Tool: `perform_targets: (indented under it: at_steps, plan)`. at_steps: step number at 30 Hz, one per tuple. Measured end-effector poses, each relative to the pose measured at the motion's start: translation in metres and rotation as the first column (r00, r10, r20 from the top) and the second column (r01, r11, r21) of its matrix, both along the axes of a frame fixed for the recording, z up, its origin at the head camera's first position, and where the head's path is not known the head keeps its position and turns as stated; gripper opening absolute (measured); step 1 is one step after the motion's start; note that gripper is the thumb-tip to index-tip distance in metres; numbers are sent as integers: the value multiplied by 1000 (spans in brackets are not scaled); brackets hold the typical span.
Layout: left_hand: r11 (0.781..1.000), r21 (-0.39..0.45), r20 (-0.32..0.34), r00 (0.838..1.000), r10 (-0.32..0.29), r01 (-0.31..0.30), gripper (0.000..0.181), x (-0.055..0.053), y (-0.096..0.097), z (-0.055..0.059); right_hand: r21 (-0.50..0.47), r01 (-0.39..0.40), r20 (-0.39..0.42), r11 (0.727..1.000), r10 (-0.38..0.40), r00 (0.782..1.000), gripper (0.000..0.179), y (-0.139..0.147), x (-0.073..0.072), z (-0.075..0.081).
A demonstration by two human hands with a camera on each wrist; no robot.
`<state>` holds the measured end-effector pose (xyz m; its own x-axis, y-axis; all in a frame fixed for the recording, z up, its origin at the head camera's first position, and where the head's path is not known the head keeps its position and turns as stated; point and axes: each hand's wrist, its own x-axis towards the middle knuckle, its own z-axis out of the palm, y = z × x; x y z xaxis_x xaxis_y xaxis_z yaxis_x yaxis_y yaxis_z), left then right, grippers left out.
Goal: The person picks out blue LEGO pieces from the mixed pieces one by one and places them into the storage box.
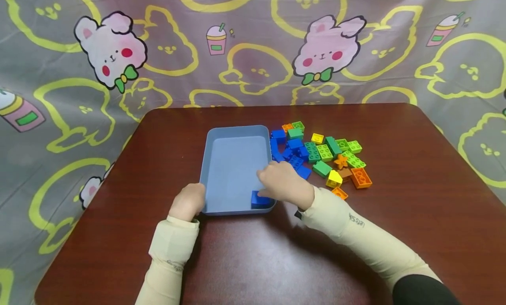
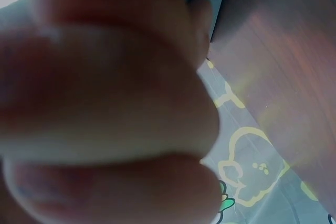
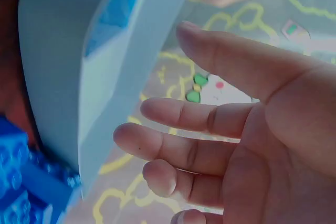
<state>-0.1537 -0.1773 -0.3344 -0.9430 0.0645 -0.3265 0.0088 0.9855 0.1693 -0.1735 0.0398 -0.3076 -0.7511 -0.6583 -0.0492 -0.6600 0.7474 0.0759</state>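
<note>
Block [image 1: 258, 200], blue, sits in the near right corner of the tray [image 1: 233, 164]; the right hand [image 1: 285, 182] is above the tray's right side, close to it, its thumb set well apart from the loosely bent fingers and nothing between them (the right wrist view shows the palm bare); the left hand [image 1: 188, 202] grips the tray's left rim towards the near end, fingers curled tightly, though the left wrist view is too blurred to show each fingertip.

The tray, pale blue and shallow, lies flat on the brown table [image 1: 166, 147]; just beyond its right wall is a loose heap of blue bricks [image 1: 294, 145], some very near the wall; farther right lie green bricks [image 1: 322, 168], an orange star [image 1: 341, 161], a brown brick [image 1: 345, 175] and a yellow brick [image 1: 334, 179] near one another; an orange brick [image 1: 361, 177] is at the right of that group, studs hidden and hollows up.

Cream sleeves [image 1: 356, 221] cover both forearms (the right one meets black cloth lower down); a grey curtain [image 1: 257, 28] with rabbits and yellow outlines hangs behind the table's far edge.
</note>
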Motion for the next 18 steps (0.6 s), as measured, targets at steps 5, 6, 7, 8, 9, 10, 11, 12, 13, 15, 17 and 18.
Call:
perform_targets:
  at_steps: [5,6,7,8,9,10,11,12,13,15,17,18]
  plan:
    - [1000,-17,-5,1000,-3,3,16,0,0,-1,-63,63,6,996,-62,998,34,16,-7,10]
    - [1000,-17,-8,1000,-1,1,16,0,1,-1,-77,77,8,994,-77,997,33,19,-9,12]
    - [1000,-18,-9,1000,-1,1,16,1,1,-1,-92,93,13,991,-92,996,32,23,-11,13]
    - [1000,-17,-11,1000,0,0,16,1,1,0,-104,113,22,988,-111,994,30,27,-13,15]
    - [1000,-18,-11,1000,3,-3,16,1,1,0,-110,133,31,985,-130,991,29,30,-15,16]
    - [1000,-17,-12,1000,5,-5,15,1,1,0,-114,152,43,982,-148,988,28,34,-17,16]
    - [1000,-18,-11,1000,5,-5,16,1,1,0,-112,169,51,979,-164,985,28,37,-19,17]
    - [1000,-18,-11,1000,6,-6,16,1,1,0,-109,186,64,977,-180,982,29,40,-20,17]
    - [1000,-19,-12,1000,5,-5,16,1,1,-1,-104,201,80,974,-193,978,29,43,-21,16]
    - [1000,-19,-14,1000,5,-5,16,1,1,-1,-96,225,109,970,-214,971,31,46,-23,14]
    - [1000,-18,-17,1000,4,-5,16,1,1,-2,-89,233,127,968,-221,967,34,48,-24,12]
    - [1000,-18,-19,1000,5,-5,16,1,1,-2,-84,234,135,968,-222,966,35,49,-25,10]
